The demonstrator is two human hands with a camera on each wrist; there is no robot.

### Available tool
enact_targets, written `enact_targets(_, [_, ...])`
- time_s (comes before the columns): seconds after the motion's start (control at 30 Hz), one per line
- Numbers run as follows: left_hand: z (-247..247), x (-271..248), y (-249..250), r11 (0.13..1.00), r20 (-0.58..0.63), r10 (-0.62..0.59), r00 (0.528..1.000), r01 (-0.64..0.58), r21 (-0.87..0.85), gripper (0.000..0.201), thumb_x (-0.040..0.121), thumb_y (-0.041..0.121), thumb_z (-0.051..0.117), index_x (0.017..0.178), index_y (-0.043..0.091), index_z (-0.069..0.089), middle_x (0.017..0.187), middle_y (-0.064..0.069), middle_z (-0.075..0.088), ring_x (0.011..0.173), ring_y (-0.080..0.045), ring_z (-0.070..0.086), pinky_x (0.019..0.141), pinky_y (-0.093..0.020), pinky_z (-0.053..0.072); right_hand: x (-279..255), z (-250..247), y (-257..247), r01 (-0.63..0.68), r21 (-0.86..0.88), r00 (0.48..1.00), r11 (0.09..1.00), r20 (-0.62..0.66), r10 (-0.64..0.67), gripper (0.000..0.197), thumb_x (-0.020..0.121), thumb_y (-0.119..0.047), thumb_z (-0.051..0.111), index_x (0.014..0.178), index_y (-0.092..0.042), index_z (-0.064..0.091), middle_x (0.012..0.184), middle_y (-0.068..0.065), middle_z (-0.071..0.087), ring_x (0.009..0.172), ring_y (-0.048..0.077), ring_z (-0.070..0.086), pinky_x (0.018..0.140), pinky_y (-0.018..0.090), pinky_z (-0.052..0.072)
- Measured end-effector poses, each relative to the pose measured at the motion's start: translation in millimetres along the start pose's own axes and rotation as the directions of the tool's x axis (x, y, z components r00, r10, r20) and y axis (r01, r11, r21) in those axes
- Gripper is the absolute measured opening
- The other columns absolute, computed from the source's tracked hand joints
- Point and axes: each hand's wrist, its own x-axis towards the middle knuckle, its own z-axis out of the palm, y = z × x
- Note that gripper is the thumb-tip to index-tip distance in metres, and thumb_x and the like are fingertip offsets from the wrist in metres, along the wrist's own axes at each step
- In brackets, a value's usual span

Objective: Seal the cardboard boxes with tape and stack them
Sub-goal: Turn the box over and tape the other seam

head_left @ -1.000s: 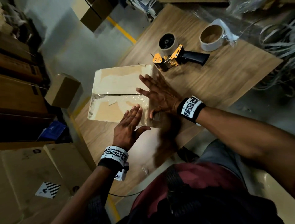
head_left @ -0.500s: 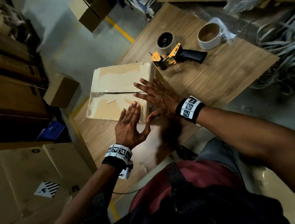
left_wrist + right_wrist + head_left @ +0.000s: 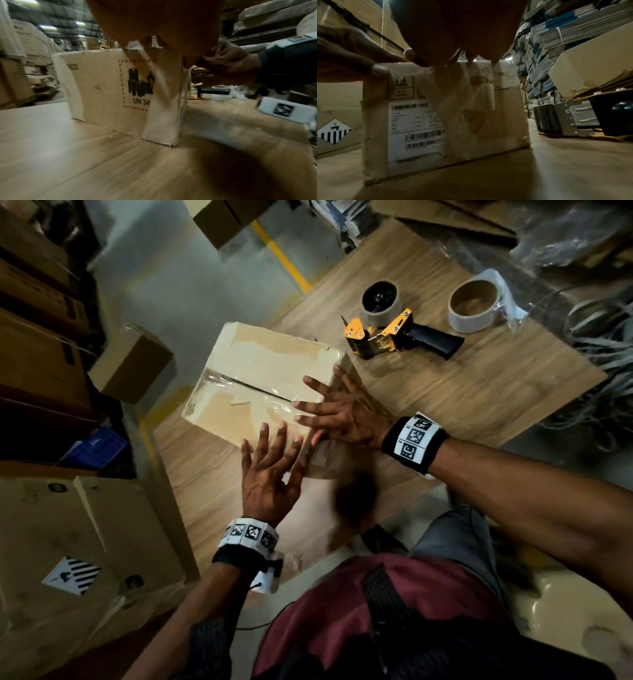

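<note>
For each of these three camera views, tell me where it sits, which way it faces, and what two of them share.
Head: worn high, facing down at the table; shows both forearms, left hand and right hand flat on the box, tape gun beyond.
Left wrist: low under the left palm, facing the box's battery-label side; right hand shows.
Right wrist: low under the right palm, facing the barcode-label side; left fingers show.
Shared: both wrist views show the box and tape gun.
</note>
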Motion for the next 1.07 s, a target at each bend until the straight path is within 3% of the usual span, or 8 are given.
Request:
enact_targets(0.13, [-22,-9,-32,0.999,0.039,-0.004,0.999,0.006,-0.049,0.041,0.097,0.025,0.061,0.138,0.028,0.068,0.167,-0.006,0.034,0.16,-0.031,0.016,0.126,-0.06,0.013,6,-24,32,-0.281,0.015,0.958,0.959,0.065,0.28,0.075,0.097,-0.075,0.029,0.155,-0.031,0.045,0.164,0.018,0.033,0.152,0.046,0.024,0.114,0.076,0.018])
enact_targets(0.2, [-27,-12,-39,0.998,0.057,0.002,0.998,0.001,-0.068,0.039,0.098,0.024,0.056,0.135,0.027,0.07,0.166,-0.007,0.036,0.16,-0.033,0.016,0.126,-0.061,0.015,5,-31,53,-0.352,0.11,0.93,0.93,0.156,0.333,0.073,0.094,-0.077,0.031,0.156,-0.039,0.04,0.154,0.023,0.047,0.141,0.045,0.045,0.11,0.068,0.037])
enact_targets(0.33, [-31,-10,-52,0.995,0.051,-0.078,0.996,0.082,-0.062,0.032,0.101,0.023,0.057,0.128,0.028,0.074,0.165,-0.003,0.037,0.16,-0.032,0.016,0.125,-0.063,0.018,8,-31,56,-0.286,0.185,0.95,0.94,0.185,0.253,0.061,0.092,-0.063,0.045,0.148,-0.041,0.05,0.085,0.018,0.075,0.069,0.037,0.069,0.058,0.043,0.054])
enact_targets(0.5, [-44,-19,-90,0.976,0.014,-0.207,0.978,0.205,0.077,0.048,0.086,-0.004,0.076,0.116,0.033,0.079,0.162,-0.004,0.042,0.156,-0.037,0.027,0.117,-0.064,0.03,-4,-23,9,-0.108,0.2,0.99,0.974,0.112,0.086,0.06,0.091,-0.048,0.057,0.141,-0.015,0.062,0.07,0.015,0.071,0.049,0.032,0.065,0.041,0.031,0.046])
enact_targets(0.7, [-77,-28,-83,0.809,-0.052,-0.54,0.84,0.535,0.242,0.056,0.079,-0.009,0.068,0.125,0.023,0.077,0.16,-0.016,0.045,0.147,-0.041,0.041,0.116,-0.057,0.038,17,-32,-74,0.101,0.441,0.948,0.892,0.229,-0.221,0.045,0.092,-0.037,0.053,0.131,-0.021,0.07,0.084,0.005,0.078,0.062,0.026,0.072,0.046,0.03,0.053])
enact_targets(0.9, [-54,-8,54,0.843,-0.195,-0.523,0.83,0.468,-0.265,0.039,0.091,0.022,0.077,0.129,0.015,0.074,0.147,-0.013,0.06,0.131,-0.032,0.061,0.111,-0.041,0.048,55,-86,-2,-0.384,0.327,0.922,0.863,0.086,0.378,0.035,0.096,-0.044,0.063,0.119,-0.02,0.077,0.112,0.004,0.078,0.096,0.026,0.074,0.079,0.041,0.061])
enact_targets(1.0, [-11,22,123,0.875,-0.123,-0.457,0.881,0.421,-0.238,0.059,0.101,0.053,0.052,0.148,0.017,0.057,0.162,-0.014,0.043,0.149,-0.034,0.042,0.12,-0.055,0.035,59,-93,55,-0.587,0.052,0.771,0.808,0.338,0.539,0.053,0.099,-0.053,0.054,0.132,-0.014,0.067,0.12,0.018,0.072,0.111,0.039,0.067,0.091,0.045,0.054])
enact_targets(1.07, [8,42,151,0.827,0.012,-0.543,0.84,0.537,-0.166,0.081,0.103,0.073,0.022,0.162,0.019,0.035,0.172,-0.012,0.018,0.161,-0.028,0.01,0.128,-0.057,0.012,53,-88,67,-0.595,-0.029,0.686,0.803,0.501,0.527,0.067,0.094,-0.069,0.039,0.107,-0.011,0.069,0.105,0.026,0.072,0.102,0.044,0.067,0.08,0.044,0.051])
